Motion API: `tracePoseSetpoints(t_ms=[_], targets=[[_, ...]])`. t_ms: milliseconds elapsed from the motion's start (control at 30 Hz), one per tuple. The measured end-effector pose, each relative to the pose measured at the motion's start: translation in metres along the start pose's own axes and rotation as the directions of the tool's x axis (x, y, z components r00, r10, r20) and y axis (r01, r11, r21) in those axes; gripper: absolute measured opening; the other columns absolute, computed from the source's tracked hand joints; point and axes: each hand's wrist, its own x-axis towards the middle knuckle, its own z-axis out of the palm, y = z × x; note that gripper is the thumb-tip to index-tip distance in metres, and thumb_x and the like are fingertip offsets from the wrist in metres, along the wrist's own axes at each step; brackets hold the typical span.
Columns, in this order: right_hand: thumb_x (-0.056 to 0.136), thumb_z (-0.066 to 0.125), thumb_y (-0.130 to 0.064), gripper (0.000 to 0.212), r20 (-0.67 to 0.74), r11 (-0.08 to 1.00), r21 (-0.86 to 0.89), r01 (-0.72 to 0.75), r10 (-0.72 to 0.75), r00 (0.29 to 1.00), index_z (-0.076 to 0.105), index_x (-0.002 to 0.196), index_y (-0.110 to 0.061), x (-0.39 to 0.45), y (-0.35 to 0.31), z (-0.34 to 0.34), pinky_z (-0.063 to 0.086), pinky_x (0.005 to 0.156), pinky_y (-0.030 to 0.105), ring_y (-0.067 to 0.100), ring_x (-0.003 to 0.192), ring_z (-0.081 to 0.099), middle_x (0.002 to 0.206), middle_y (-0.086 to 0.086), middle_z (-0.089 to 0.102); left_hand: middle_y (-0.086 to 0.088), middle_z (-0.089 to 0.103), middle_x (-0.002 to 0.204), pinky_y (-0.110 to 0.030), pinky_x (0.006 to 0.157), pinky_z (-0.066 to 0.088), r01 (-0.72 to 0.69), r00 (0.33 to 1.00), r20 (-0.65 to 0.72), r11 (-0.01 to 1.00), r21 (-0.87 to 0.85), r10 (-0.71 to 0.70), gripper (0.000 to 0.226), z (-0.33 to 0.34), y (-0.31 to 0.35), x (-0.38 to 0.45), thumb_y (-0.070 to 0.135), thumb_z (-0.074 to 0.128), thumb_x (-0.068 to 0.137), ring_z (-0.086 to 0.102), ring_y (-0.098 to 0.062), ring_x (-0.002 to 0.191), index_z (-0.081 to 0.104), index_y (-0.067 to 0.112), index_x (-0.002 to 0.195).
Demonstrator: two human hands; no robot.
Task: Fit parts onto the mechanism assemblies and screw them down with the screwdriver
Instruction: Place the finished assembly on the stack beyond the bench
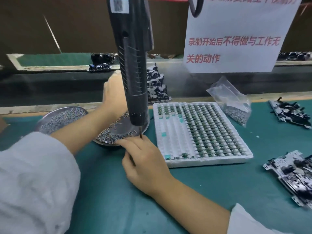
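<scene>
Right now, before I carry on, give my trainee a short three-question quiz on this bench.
1. True or false: the bit of the electric screwdriver points down over the metal dish of screws.
2. Which hand has its fingers at the near rim of that dish: A) the left hand B) the right hand?
3. Fill in: the white tray of small green parts lies to the ____ of that dish, as seen from the head camera.

Key: 1 true. 2 B; the left hand reaches behind the screwdriver body, and whether it grips it cannot be told. 3 right.
</scene>
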Motion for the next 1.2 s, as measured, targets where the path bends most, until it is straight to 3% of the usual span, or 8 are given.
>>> tracePoseSetpoints(t_ms=[67, 200, 333, 500, 733, 867, 1034, 1200], targets=[[0.075, 0.056, 0.007, 0.034, 0.011, 0.997, 0.049, -0.062, 0.061, 0.998, 0.067, 0.107, 0.003, -0.001, -0.002, -0.001, 0.053, 0.07, 0.04, 0.034, 0.08, 0.063, 0.09, 0.016, 0.068, -0.022, 0.058, 0.103, -0.036, 0.074, 0.036, -0.062, 0.995, -0.081, 0.997, 0.047, 0.066, 0.008, -0.02, -0.013, -0.001, 0.0, 0.054, 0.09, 0.052, -0.039, 0.093, 0.062, 0.001, 0.091], [0.083, 0.049, 0.006, 0.03, -0.167, 0.972, 0.23, -0.036, 0.076, 0.983, 0.067, 0.107, 0.001, -0.002, -0.004, -0.006, 0.051, 0.081, 0.035, 0.024, 0.092, 0.062, 0.097, 0.014, 0.066, -0.011, 0.061, 0.115, -0.037, 0.081, 0.048, -0.283, 0.941, -0.146, 0.948, 0.149, 0.304, 0.036, -0.07, -0.049, -0.024, 0.01, 0.066, 0.088, 0.059, -0.024, 0.083, 0.063, 0.012, 0.123], [0.088, 0.046, 0.0, 0.027, -0.35, 0.971, 0.215, 0.107, -0.026, 0.936, 0.056, 0.112, -0.008, -0.009, -0.011, -0.015, 0.041, 0.091, 0.023, 0.015, 0.102, 0.053, 0.103, 0.013, 0.054, -0.015, 0.063, 0.112, -0.043, 0.053, 0.054, -0.5, 0.834, -0.007, 0.762, 0.412, 0.551, 0.039, -0.113, -0.072, -0.085, 0.016, 0.046, 0.091, 0.069, -0.033, 0.075, 0.06, 0.004, 0.125], [0.094, 0.049, -0.021, 0.024, -0.058, 0.939, 0.1, 0.328, -0.323, 0.944, 0.056, 0.113, -0.008, -0.012, -0.022, -0.014, 0.045, 0.082, 0.038, 0.027, 0.09, 0.055, 0.102, 0.013, 0.06, -0.01, 0.072, 0.097, -0.036, 0.063, 0.054, -0.601, 0.754, 0.088, 0.628, 0.495, 0.652, 0.038, -0.122, -0.096, -0.155, 0.034, 0.047, 0.096, 0.071, -0.025, 0.078, 0.071, 0.008, 0.11], [0.087, 0.066, -0.035, 0.032, 0.426, 0.916, -0.004, 0.402, -0.362, 0.829, 0.07, 0.104, -0.009, -0.011, -0.026, -0.011, 0.049, 0.074, 0.038, 0.028, 0.087, 0.059, 0.102, 0.007, 0.066, 0.002, 0.073, 0.089, -0.026, 0.06, 0.055, -0.691, 0.72, 0.264, 0.627, 0.36, 0.642, 0.044, -0.108, -0.122, -0.173, 0.052, 0.055, 0.088, 0.069, -0.015, 0.07, 0.074, 0.017, 0.106], [0.089, 0.063, -0.03, 0.029, 0.449, 0.931, -0.033, 0.363, -0.311, 0.838, 0.069, 0.109, -0.009, -0.013, -0.022, -0.007, 0.05, 0.07, 0.038, 0.028, 0.087, 0.059, 0.104, 0.007, 0.065, -0.001, 0.072, 0.095, -0.029, 0.075, 0.047, -0.565, 0.82, 0.135, 0.753, 0.336, 0.556, 0.042, -0.12, -0.138, -0.146, 0.049, 0.049, 0.093, 0.067, -0.02, 0.081, 0.07, 0.017, 0.11], [0.086, 0.068, -0.027, 0.033, 0.41, 0.963, -0.062, 0.262, -0.215, 0.886, 0.067, 0.113, -0.01, -0.013, -0.02, -0.005, 0.051, 0.074, 0.038, 0.026, 0.092, 0.059, 0.107, 0.004, 0.065, -0.011, 0.07, 0.083, -0.05, 0.09, 0.035, -0.332, 0.935, 0.128, 0.687, 0.647, 0.332, 0.018, -0.112, -0.163, -0.103, 0.013, 0.069, 0.08, 0.065, -0.033, 0.079, 0.072, 0.006, 0.096], [0.086, 0.066, -0.03, 0.035, 0.413, 0.972, -0.031, 0.231, -0.198, 0.889, 0.066, 0.115, -0.011, -0.013, -0.021, -0.007, 0.049, 0.076, 0.038, 0.024, 0.094, 0.057, 0.108, 0.004, 0.064, -0.007, 0.069, 0.072, -0.04, 0.08, 0.029, -0.394, 0.895, 0.115, 0.645, 0.655, 0.43, 0.03, -0.107, -0.169, -0.095, -0.009, 0.072, 0.07, 0.066, -0.029, 0.069, 0.072, 0.006, 0.097]])
